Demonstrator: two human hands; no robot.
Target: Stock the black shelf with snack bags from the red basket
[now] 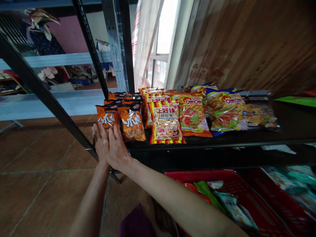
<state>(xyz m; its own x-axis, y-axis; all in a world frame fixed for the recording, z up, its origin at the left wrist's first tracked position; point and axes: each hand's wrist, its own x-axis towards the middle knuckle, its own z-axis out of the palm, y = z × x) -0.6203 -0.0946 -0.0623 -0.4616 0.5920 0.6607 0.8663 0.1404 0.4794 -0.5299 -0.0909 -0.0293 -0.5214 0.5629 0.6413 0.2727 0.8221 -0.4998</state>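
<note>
At the left end of the black shelf, my left hand (100,143) and my right hand (118,148) lie side by side with fingers stretched out. Their fingertips rest against the lower front of an orange-and-black snack bag (108,116). Beside it stands a matching orange snack bag (133,124), with more of the same behind. To the right is a red-and-yellow prawn cracker bag (166,123) in front of similar ones. An orange noodle-snack bag (192,115) and a blue snack bag (227,112) follow. The right hand partly covers the left.
A brown snack bag (261,113) and a green packet (298,100) are farther right on the black shelf (237,141). Below stands a red basket (204,174) with snack packets. A black post (56,95) rises at the left; a curtain (247,42) hangs behind.
</note>
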